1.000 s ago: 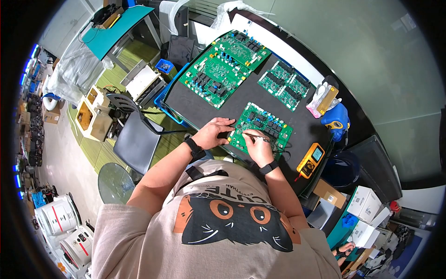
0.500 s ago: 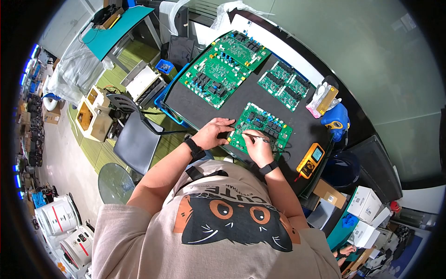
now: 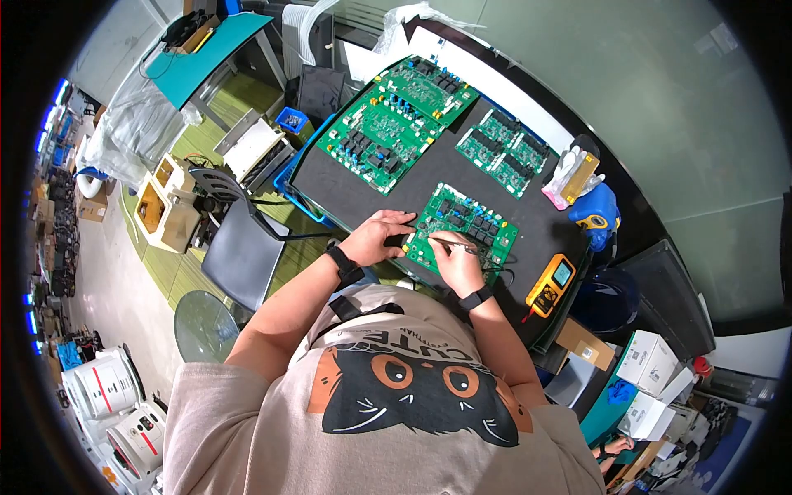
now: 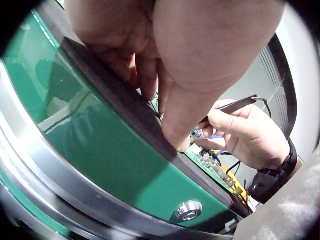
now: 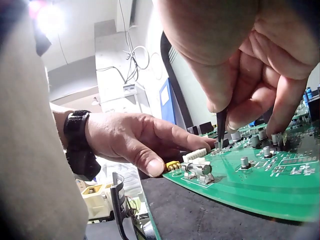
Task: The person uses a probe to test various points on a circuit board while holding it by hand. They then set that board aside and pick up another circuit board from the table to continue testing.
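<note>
A green circuit board (image 3: 469,221) with black relays and many small parts lies at the table's near edge. My left hand (image 3: 378,237) rests at its left corner, fingers extended over the board and thumb by the yellow connector (image 5: 172,165). My right hand (image 3: 459,264) pinches a slim black probe (image 4: 235,106) between thumb and fingers, a wire leaving its rear end. In the right wrist view, the probe's narrow tip points down close to small parts beside a white connector (image 5: 195,155). A glass-tube fuse (image 5: 199,169) sits near that corner.
Larger green boards (image 3: 384,128) and a group of smaller boards (image 3: 505,150) lie farther back on the dark mat. An orange multimeter (image 3: 551,285) is right of my hand, with a blue-and-yellow device (image 3: 596,216) behind it. A grey chair (image 3: 246,254) stands left of the table.
The head view has shifted very slightly. Both hands, the probe and the board keep almost the same places.
</note>
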Demonstrator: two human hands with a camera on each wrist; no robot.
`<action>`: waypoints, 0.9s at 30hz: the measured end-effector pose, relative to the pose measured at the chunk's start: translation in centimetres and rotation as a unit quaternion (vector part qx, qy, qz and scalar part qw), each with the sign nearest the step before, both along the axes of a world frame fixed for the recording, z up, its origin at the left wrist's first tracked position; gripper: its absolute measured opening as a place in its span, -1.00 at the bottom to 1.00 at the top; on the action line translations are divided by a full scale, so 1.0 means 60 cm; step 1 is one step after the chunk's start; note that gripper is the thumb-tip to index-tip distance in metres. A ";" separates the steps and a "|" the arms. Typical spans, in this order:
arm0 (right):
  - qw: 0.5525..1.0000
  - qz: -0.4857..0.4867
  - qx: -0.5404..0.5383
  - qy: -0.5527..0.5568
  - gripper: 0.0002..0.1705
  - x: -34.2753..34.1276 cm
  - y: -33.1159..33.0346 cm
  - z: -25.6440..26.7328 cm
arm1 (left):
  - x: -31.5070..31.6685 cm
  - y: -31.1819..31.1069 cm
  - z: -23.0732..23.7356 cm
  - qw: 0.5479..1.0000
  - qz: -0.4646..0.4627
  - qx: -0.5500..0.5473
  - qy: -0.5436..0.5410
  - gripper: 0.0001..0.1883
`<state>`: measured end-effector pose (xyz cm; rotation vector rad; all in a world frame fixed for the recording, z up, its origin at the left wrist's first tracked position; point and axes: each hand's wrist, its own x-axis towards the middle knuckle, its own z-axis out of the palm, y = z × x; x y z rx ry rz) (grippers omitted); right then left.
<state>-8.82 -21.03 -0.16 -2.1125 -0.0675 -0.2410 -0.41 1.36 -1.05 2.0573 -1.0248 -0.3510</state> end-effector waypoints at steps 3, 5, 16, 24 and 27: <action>1.000 0.001 -0.002 0.000 -0.87 0.001 0.000 -0.003 | 0.000 0.000 0.001 1.000 0.002 -0.001 0.003 -0.31; 1.000 0.002 -0.001 -0.003 -0.87 0.000 0.000 -0.005 | -0.001 0.000 0.002 1.000 0.002 0.000 0.004 -0.31; 1.000 -0.003 0.001 -0.001 -0.87 -0.002 0.002 -0.002 | -0.001 0.000 0.002 1.000 0.003 0.003 0.006 -0.31; 1.000 -0.007 0.012 -0.003 -0.89 -0.002 0.005 -0.002 | -0.002 0.000 0.003 1.000 0.002 0.000 0.005 -0.31; 0.999 -0.013 0.029 0.004 -0.91 -0.003 0.006 -0.002 | -0.001 0.000 0.000 1.000 0.003 -0.001 -0.002 -0.32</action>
